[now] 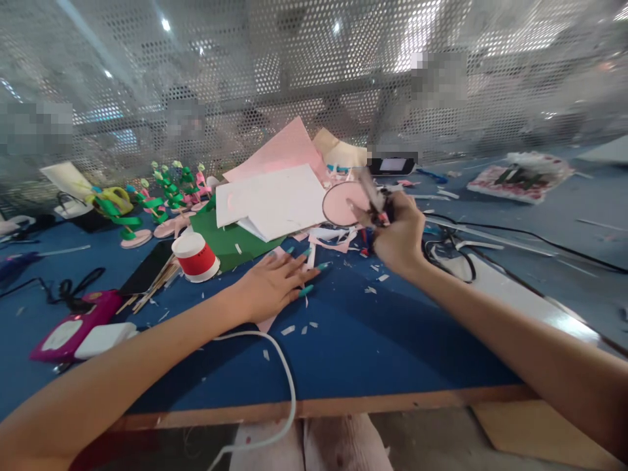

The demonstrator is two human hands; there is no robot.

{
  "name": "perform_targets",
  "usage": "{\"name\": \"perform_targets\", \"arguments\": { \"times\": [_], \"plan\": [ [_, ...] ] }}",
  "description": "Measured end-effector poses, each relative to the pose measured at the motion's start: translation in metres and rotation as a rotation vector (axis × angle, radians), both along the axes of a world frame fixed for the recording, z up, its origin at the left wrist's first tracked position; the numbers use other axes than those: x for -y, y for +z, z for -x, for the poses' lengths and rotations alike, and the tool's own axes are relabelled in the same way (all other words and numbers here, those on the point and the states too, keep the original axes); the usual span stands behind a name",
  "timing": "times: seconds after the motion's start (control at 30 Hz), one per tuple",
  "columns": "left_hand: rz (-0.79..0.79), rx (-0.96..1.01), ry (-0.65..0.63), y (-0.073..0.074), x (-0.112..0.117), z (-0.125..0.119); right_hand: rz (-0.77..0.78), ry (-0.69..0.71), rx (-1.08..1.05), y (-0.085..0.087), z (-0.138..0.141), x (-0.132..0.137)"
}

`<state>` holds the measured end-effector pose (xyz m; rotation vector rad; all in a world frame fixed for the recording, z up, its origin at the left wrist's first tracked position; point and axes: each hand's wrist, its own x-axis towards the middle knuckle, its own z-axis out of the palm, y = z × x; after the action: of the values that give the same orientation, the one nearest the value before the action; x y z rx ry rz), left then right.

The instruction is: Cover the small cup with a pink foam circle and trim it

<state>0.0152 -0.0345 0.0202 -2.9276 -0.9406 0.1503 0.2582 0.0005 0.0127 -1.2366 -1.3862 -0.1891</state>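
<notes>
My left hand (275, 282) lies flat on the blue table with its fingers spread. Under it is a pink paper piece (267, 323), partly covered by the palm. My right hand (400, 235) is raised over the scraps, its fingers closed around a pink disc (343, 204) with a dark edge. The same hand also grips a blurred tool with a pale blade (369, 186), whose kind I cannot make out. White paper sheets (277, 203) and a green sheet (235, 243) lie behind my left hand. A red and white paper cup (196, 257) stands left of it.
Green paper spirals on pink discs (136, 238) stand at the back left. Nearer are a magenta device (81, 327), wooden sticks (157, 282) and a white cable (287, 369). Black cables (510, 229) cross the right side. A perforated metal screen (314, 72) rises behind the table.
</notes>
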Motion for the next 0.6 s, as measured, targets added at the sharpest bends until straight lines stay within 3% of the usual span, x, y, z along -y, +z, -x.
{"name": "perform_targets", "arguments": {
  "times": [0.17,0.27,0.37,0.43,0.5,0.6],
  "plan": [
    [-0.030,-0.008,0.272,0.000,-0.017,0.006,-0.049,-0.031,0.308,-0.003,0.010,0.010],
    [-0.037,0.053,0.358,-0.006,-0.027,0.010,0.025,0.043,0.241,-0.003,0.016,0.014],
    [-0.164,0.360,0.343,-0.012,-0.027,0.011,0.149,0.160,0.050,0.000,0.019,0.015],
    [-0.157,0.618,0.296,-0.015,-0.020,0.009,0.178,0.224,-0.040,0.002,0.020,0.016],
    [-0.017,0.899,0.224,-0.017,-0.012,0.004,0.188,0.303,-0.055,0.003,0.022,0.018],
    [0.476,1.235,0.173,-0.022,-0.004,-0.005,0.254,0.433,0.021,0.001,0.026,0.021]
  ]
}}
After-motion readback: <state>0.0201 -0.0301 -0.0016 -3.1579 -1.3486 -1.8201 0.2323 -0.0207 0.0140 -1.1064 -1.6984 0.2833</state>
